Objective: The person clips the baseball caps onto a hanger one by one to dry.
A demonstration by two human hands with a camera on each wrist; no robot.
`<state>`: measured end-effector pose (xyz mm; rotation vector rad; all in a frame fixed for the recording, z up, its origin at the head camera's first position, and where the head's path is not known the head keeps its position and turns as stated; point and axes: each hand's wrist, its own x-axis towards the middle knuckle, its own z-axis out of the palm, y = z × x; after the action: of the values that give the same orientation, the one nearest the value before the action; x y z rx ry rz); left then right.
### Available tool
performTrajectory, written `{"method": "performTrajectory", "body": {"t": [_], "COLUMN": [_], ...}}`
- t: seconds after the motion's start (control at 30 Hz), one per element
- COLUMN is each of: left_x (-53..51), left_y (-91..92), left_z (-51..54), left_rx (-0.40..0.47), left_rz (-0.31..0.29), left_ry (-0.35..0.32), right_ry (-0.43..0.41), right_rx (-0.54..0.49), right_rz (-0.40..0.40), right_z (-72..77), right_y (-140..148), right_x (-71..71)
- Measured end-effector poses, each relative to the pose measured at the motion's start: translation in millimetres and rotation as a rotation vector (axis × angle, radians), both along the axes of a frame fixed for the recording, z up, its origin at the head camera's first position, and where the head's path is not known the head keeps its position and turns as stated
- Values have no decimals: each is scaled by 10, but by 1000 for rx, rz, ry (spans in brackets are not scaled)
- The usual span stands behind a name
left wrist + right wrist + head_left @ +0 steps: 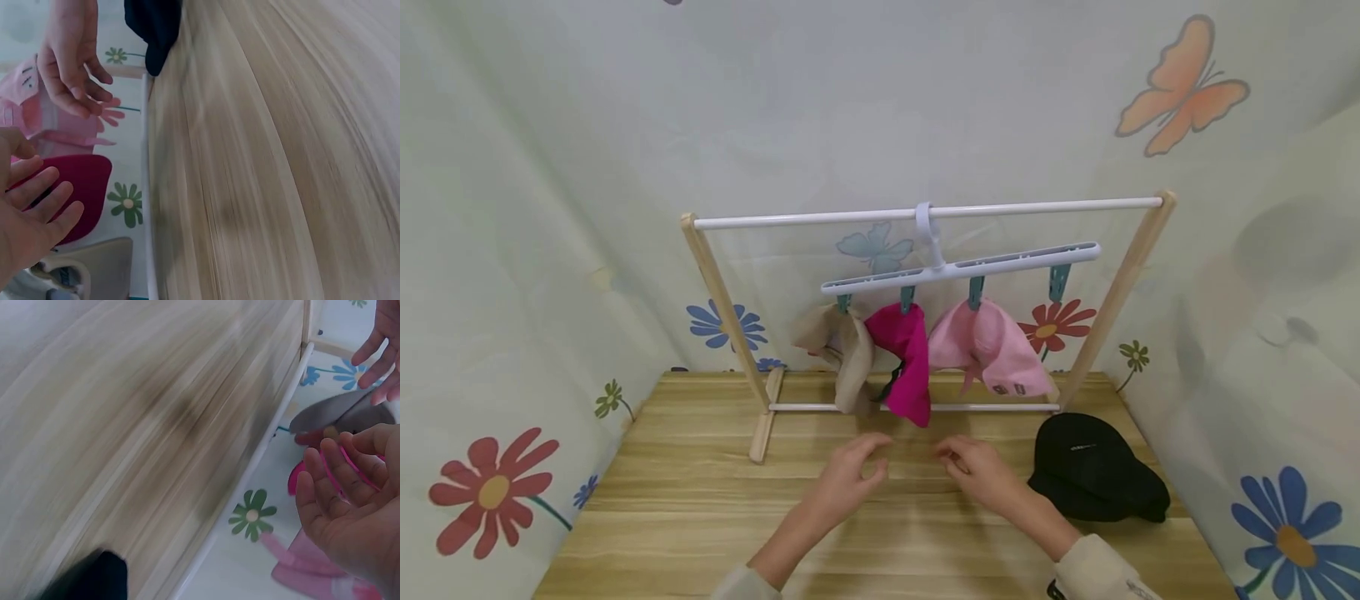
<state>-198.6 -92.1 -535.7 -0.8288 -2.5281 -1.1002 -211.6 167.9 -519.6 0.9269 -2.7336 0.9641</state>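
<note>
Both hands hover over the table in front of the rack, holding nothing. My left hand has loosely bent fingers below the magenta cap. My right hand faces it, its fingers relaxed, a small gap between the two. A beige cap, the magenta cap and a pink cap hang from teal clips on a white hanger. The rightmost teal clip holds nothing. On the table at the right lies a black cap, apart from the right hand.
The hanger hooks over the white top bar of a rack with wooden side legs. A lower white bar runs just above the wooden table. A flower-printed cloth surrounds the table at back and sides.
</note>
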Motion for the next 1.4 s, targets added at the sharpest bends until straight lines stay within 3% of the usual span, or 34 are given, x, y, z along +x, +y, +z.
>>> {"method": "performTrajectory", "body": {"t": [0.17, 0.37, 0.53, 0.83, 1.2, 1.4], "left_x": [7, -61, -99, -116, -187, -216], "left_y": [124, 314, 447, 593, 810, 934], "left_z": [8, -40, -101, -78, -94, -89], "left_rx": [1, -14, -18, -20, -101, -166], "left_rz": [-26, -65, -104, -143, -197, -220], "left_ry": [-51, -83, -99, -58, 74, 66], "right_ry": [-36, -73, -55, -55, -48, -88], "right_rx": [0, 28, 84, 119, 170, 209], "right_rz": [-20, -130, -209, -254, -292, -316], "right_z": [-15, -37, -75, -77, -96, -49], "right_y": [135, 315, 457, 749, 1067, 1323], "right_x": [-12, -5, 33, 122, 141, 187]}}
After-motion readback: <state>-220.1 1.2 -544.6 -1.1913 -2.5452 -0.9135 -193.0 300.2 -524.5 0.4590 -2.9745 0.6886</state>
